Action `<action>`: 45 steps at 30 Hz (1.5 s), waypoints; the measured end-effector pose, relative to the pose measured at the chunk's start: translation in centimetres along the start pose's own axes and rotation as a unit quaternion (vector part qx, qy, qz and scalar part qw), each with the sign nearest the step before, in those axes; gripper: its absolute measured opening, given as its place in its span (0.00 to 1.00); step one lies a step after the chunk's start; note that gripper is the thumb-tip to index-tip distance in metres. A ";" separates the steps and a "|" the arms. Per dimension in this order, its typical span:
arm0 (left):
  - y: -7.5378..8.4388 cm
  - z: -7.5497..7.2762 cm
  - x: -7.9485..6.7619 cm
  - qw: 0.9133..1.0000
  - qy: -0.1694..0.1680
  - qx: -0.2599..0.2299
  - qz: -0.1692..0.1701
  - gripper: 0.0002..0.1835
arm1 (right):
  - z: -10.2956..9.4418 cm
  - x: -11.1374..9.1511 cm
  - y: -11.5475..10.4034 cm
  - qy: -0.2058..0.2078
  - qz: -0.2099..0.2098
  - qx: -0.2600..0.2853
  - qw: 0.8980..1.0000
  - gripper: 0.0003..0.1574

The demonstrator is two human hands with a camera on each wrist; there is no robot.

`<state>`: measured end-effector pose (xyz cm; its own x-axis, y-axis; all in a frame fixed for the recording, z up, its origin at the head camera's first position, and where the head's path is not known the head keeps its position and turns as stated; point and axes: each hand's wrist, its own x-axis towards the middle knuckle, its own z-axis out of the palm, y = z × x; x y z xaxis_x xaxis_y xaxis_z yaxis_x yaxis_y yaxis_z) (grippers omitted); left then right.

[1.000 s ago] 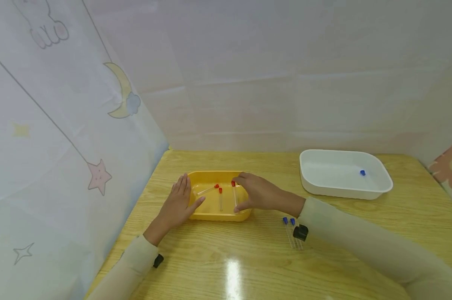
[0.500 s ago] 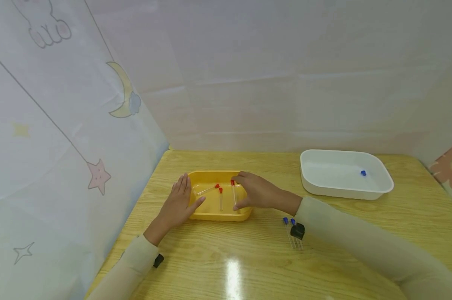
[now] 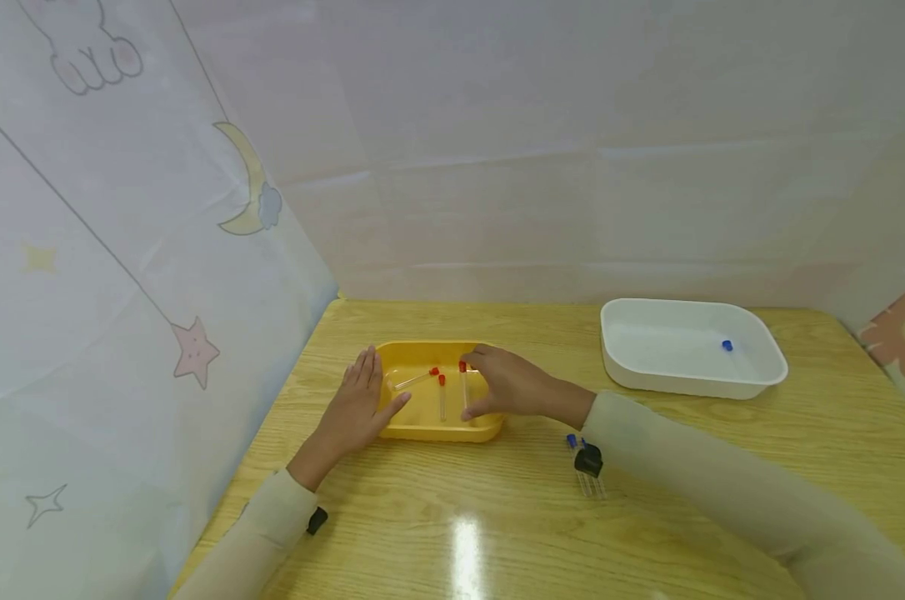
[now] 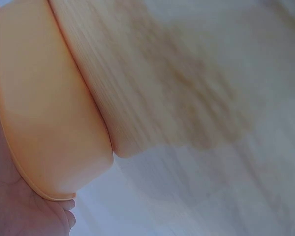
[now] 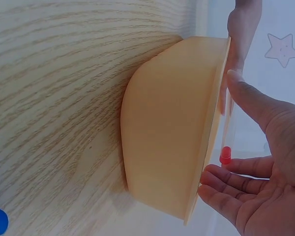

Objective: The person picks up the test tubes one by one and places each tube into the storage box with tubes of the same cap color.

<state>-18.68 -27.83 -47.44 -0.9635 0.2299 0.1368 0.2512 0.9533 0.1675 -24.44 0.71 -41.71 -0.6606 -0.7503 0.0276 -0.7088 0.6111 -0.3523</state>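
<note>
In the head view a yellow tray [image 3: 437, 434] stands on the wooden table. My left hand [image 3: 351, 408] lies along its left rim, fingers straight and thumb over the inside. My right hand [image 3: 520, 385], at the tray's right end, holds a red-capped test tube [image 3: 464, 392] lengthwise. The right wrist view has the thumb at its clear end and the index finger by the red cap [image 5: 225, 155], at rim height. Inside the tray lie a slanted red-capped tube [image 3: 413, 381] and another red-capped tube [image 3: 442, 402] pointing toward me.
At the back right, a white tray [image 3: 677, 386] contains a blue-capped piece [image 3: 727, 345]. Several blue-capped tubes [image 3: 589, 485] lie on the table under the right wrist, partly covered by its black camera [image 3: 588, 461]. Printed cloth walls [image 3: 482, 208] border the table.
My right hand has shifted slightly left, and the red-capped test tube has moved left with it. The left hand and the yellow tray stay put.
</note>
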 end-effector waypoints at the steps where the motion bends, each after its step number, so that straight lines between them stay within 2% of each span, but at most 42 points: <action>1: 0.0 0.0 0.0 1.000 0.001 0.000 0.000 0.51 | 0.0 0.0 0.0 0.000 -0.001 0.000 1.000 0.63; 14: 0.1 -0.1 0.0 1.000 -0.009 -0.002 -0.008 0.51 | 0.6 1.0 -0.1 -0.020 0.025 -0.004 0.999 0.60; 30: 0.1 -0.1 0.0 1.000 -0.009 -0.003 -0.009 0.52 | 1.6 2.1 -0.1 -0.035 0.029 -0.001 0.999 0.58; 40: 0.2 0.2 0.2 1.000 -0.002 -0.006 -0.004 0.51 | 2.2 2.4 -0.1 -0.053 0.045 -0.020 0.997 0.58; 45: -0.1 0.2 0.2 1.000 -0.006 0.003 -0.009 0.52 | 2.5 3.0 -0.3 -0.055 0.035 -0.024 0.998 0.58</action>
<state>-18.86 -27.82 -47.62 -0.9688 0.2159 0.1220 0.2341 0.9585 0.1629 -25.58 -2.30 -43.83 -0.6792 -0.7272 -0.0995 -0.6749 0.6720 -0.3048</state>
